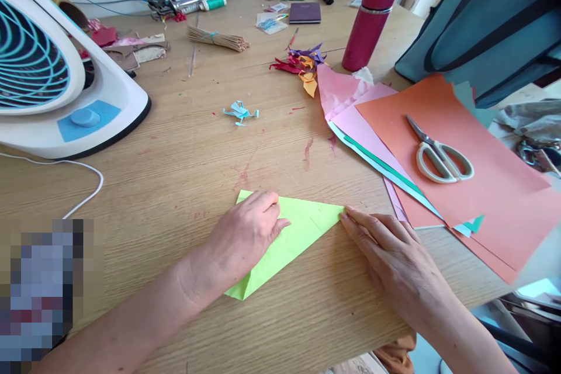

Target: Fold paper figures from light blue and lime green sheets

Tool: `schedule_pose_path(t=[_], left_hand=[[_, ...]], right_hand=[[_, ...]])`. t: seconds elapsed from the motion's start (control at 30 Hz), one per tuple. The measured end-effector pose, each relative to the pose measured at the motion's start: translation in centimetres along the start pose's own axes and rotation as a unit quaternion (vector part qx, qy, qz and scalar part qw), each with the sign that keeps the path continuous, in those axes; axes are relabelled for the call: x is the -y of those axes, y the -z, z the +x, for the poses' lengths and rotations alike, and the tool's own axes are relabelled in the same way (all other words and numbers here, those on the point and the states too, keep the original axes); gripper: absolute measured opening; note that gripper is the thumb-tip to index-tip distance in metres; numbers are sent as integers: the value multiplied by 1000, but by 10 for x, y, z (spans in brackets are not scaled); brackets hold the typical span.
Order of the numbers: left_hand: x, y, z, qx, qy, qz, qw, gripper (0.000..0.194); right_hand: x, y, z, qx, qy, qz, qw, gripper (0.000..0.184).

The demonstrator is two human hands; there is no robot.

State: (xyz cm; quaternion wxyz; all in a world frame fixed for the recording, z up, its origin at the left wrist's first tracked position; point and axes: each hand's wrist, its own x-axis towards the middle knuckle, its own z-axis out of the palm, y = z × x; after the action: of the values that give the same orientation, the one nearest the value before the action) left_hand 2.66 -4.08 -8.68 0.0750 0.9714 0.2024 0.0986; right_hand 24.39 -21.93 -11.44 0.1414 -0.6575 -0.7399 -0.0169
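Note:
A bright yellow-green sheet of paper, folded into a long triangle, lies flat on the wooden table in front of me. Across its left part rests my left hand, fingers curled and pressed onto the paper near its upper edge, thumb pointing right. The paper's lower left shows a small folded layer, and my wrist and hand cover part of that side. At the sharp right tip, the fingers of my right hand are held close together and grip the corner; the thumb is mostly hidden.
Scissors lie on orange paper at the right. Behind stand a maroon flask and a blue bag. A small blue paper figure sits mid-table. A white fan is at the left, with a blurred-out object below it.

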Motion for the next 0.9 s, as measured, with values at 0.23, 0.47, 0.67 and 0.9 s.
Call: schedule_pose_path(t=[0.23, 0.47, 0.67, 0.9], left_hand=[[-21, 6, 3, 74, 10, 83, 994, 39], [-31, 2, -1, 75, 22, 143, 987, 48], [-32, 0, -4, 70, 7, 176, 982, 51], [-37, -2, -7, 82, -5, 238, 968, 56]], right_hand=[[7, 4, 3, 15, -2, -33, 999, 53], [19, 7, 6, 25, -12, -84, 996, 52], [26, 7, 5, 28, -22, -105, 994, 55], [26, 4, 5, 20, -4, -125, 992, 54]])
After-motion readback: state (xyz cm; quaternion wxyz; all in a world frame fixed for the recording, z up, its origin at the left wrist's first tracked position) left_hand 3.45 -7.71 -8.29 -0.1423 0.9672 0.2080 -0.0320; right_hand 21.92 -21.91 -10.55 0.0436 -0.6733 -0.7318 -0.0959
